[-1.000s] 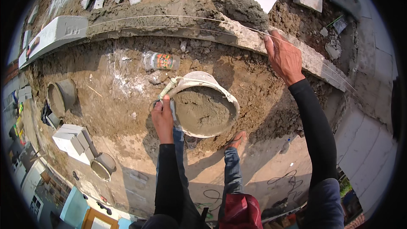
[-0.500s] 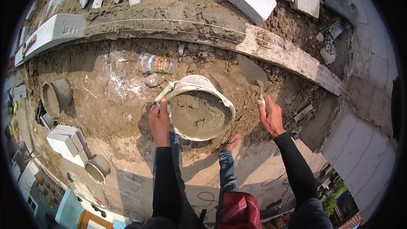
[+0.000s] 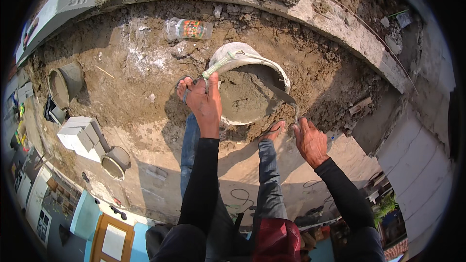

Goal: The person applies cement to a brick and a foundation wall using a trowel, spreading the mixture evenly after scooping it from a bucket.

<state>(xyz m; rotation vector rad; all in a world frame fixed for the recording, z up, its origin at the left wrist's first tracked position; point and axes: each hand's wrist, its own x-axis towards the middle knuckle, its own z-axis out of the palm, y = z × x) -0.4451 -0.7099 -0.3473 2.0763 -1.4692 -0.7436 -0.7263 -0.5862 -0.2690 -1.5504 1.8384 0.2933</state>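
A white bucket (image 3: 235,49) of grey wet mortar (image 3: 242,98) leans toward me on the ground between my hands. My left hand (image 3: 206,103) is closed around the wrapped, pale green grip of the bucket's handle (image 3: 219,65), at the left rim. On the other side, my right hand (image 3: 310,140) grips a trowel (image 3: 282,94) by its handle, which the fingers mostly cover. The trowel's blade reaches over the right rim, its tip end in the mortar. My sandalled feet stand close by, one left of the bucket and one below its right side.
Beyond the bucket lies a clear plastic bottle (image 3: 189,28). A low mortar-topped wall (image 3: 335,24) with string lines curves across the back, a white block (image 3: 73,2) at its left. Stacked blocks (image 3: 80,136) and two more buckets, one upper (image 3: 65,85) and one lower (image 3: 115,163), stand at left.
The trowel has come from over the soil beyond the bucket's right side down into the mortar. My left hand keeps the handle grip. The whole view has tilted down toward my feet.
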